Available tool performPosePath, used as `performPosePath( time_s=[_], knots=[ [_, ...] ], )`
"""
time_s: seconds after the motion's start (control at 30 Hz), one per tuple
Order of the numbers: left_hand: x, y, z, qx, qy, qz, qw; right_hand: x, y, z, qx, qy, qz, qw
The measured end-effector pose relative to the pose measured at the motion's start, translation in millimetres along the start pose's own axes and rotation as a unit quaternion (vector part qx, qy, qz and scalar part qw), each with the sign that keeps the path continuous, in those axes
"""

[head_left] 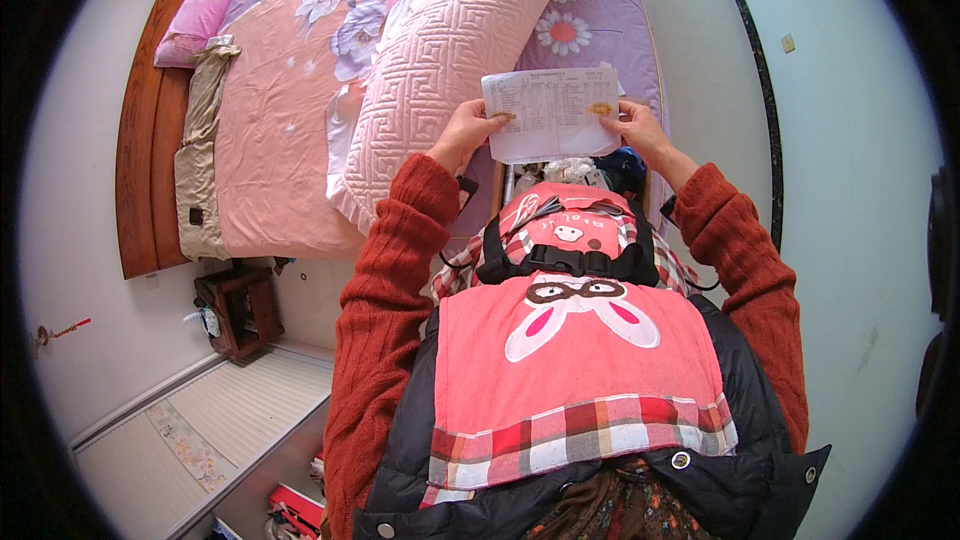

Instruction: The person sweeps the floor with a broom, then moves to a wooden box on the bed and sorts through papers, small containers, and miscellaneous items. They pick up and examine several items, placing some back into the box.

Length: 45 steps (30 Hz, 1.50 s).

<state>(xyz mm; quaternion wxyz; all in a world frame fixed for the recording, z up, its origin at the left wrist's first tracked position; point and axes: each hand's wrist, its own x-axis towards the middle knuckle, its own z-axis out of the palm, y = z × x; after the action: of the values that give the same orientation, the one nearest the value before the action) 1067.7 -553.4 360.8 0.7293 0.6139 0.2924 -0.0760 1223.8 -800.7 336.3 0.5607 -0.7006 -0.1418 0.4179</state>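
Between my two hands a white printed sheet of paper is held out flat, with yellowish-brown stains near both side edges and creases across it. My left hand pinches its left edge, thumb on top. On the opposite edge my right hand grips it the same way. Below the sheet, partly hidden by it and by my apron, an open drawer or box holds a white ruffled item and dark blue cloth.
A bed with a peach floral sheet and a rolled pink quilt lies ahead and left. A wooden headboard, a pink pillow and a brown wooden stand are at left. Pale floor runs along the right wall.
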Motion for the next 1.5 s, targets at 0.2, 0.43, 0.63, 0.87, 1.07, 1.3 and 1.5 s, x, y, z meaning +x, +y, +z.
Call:
performPosePath(
  time_s=[0.2, 0.43, 0.63, 0.87, 1.07, 1.3, 1.5],
  knots=[
    [-0.1, 0.1, 0.5, 0.0, 0.002, -0.001, 1.0, -2.8, -1.7, -0.5, 0.026, -0.01, 0.017, 0.999],
    [-0.2, -1.0, 0.0, -0.008, 0.001, -0.004, 1.0, -3.4, 0.2, -2.1, 0.019, -0.016, 0.035, 0.999],
    [2.0, -2.5, -1.7, -0.005, -0.008, 0.001, 1.0, -4.8, -0.6, -2.7, 0.011, -0.048, 0.021, 0.999],
    [-0.1, -0.9, -0.1, -0.001, -0.006, -0.003, 1.0, -6.5, -2.1, -2.4, 0.021, -0.052, 0.03, 0.998],
    [0.9, -2.0, -0.7, -0.002, -0.003, -0.009, 1.0, -6.6, -0.3, -3.7, -0.004, -0.044, 0.034, 0.998],
    [3.6, -5.7, -3.0, -0.014, -0.013, -0.003, 1.0, -8.4, -1.1, -5.1, -0.042, -0.042, 0.037, 0.998],
    [6.7, -9.4, -4.3, -0.023, -0.015, -0.005, 1.0, -7.9, -0.8, -6.4, -0.061, -0.038, 0.033, 0.997]
  ],
)
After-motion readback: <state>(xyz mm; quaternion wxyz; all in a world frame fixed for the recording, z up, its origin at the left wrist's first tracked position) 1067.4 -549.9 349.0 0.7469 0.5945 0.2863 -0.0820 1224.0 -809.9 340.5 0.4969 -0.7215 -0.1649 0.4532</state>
